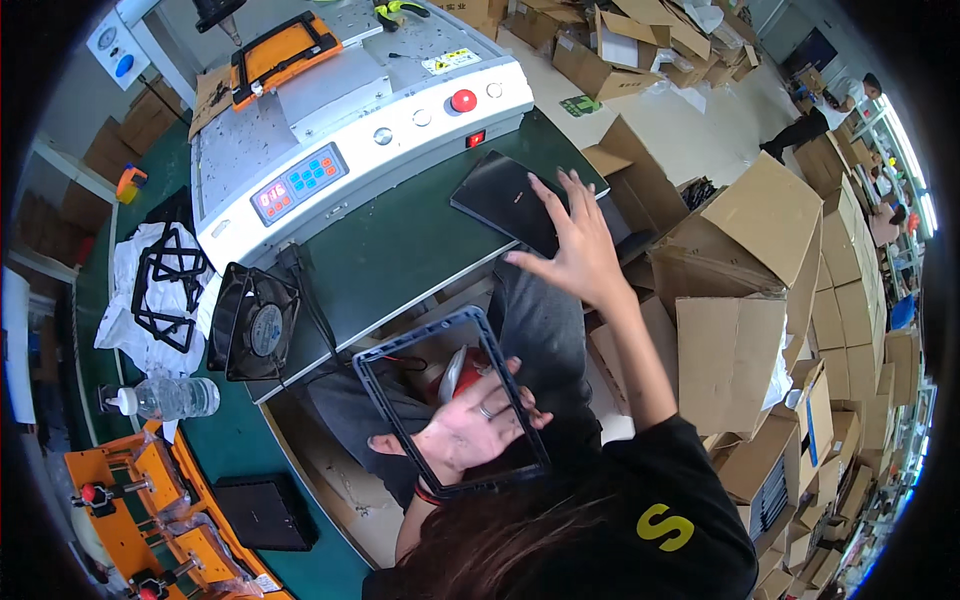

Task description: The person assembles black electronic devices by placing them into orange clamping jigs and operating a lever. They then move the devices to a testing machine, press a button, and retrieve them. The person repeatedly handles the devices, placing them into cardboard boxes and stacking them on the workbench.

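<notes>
My left hand (475, 428), palm up above my lap, grips a thin black rectangular plastic frame (375, 385); fingers and thumb reach around its near part. Its middle is an open window through which the palm shows. Farther right, my right hand (585, 250) is raised with fingers spread and holds nothing. Just beyond its fingertips a flat black panel (500, 200) lies on the green tabletop (390, 255) near the front edge. Whether the hand touches that panel, I cannot tell.
A white machine (350, 140) with buttons and an orange fixture (285, 60) stands ahead. To the left are a black fan (255, 325), black frames (165, 290), a clear bottle (180, 398), an orange jig (110, 500) and another black panel (265, 512). Cardboard boxes (730, 350) crowd the right.
</notes>
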The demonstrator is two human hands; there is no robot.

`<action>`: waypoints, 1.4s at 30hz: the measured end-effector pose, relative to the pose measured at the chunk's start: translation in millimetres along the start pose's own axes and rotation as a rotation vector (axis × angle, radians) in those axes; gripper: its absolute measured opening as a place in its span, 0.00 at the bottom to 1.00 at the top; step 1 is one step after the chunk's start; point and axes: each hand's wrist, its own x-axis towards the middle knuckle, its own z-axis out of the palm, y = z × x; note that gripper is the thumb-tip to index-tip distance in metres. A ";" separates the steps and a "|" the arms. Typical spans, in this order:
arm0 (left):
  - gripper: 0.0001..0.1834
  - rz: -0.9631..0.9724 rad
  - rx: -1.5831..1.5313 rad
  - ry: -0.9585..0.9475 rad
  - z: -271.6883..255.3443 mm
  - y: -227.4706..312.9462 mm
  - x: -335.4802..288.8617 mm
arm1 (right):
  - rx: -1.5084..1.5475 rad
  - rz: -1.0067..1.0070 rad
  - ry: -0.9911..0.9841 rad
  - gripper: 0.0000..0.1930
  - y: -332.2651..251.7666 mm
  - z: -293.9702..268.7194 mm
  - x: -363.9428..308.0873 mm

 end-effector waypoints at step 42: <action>0.72 0.464 1.055 0.154 18.6 35.9 98.4 | 0.463 -0.177 0.028 0.36 -88.2 -37.3 -27.1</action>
